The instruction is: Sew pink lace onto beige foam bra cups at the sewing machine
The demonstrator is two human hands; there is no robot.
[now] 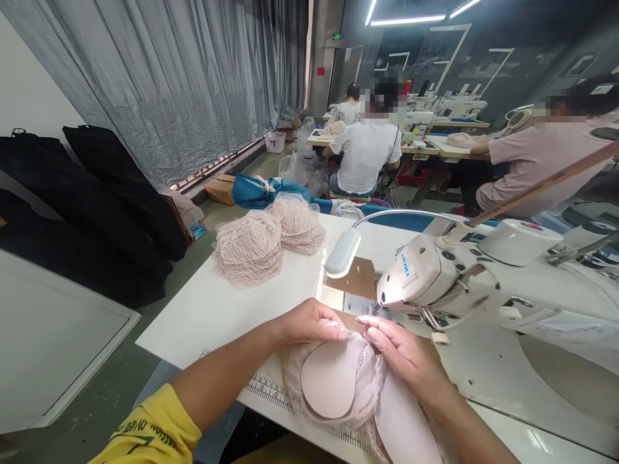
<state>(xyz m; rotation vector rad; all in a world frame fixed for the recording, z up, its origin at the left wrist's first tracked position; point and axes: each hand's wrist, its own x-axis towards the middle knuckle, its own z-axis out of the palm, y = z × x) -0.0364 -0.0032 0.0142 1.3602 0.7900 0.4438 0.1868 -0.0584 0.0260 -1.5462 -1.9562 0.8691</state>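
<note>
A pale pink lace bra (329, 379) with smooth rounded cups hangs over the front edge of the sewing table, partly on a printed ruler strip. My left hand (313, 324) pinches its upper lace edge between thumb and fingers. My right hand (403, 348) grips the same piece a little to the right, thumb and forefinger closed at the lace edge. Just beyond my fingers is the needle area of a white sewing machine (418, 270). The second cup (406, 419) lies under my right wrist, partly hidden by it.
Two stacks of lace pieces, a nearer one (249, 248) and a farther one (296, 222), sit at the table's back left. A lamp (343, 252) bends over the table. Co-workers sit at machines ahead, one in a white shirt (368, 154). Black covered bundles (97, 212) lean at left.
</note>
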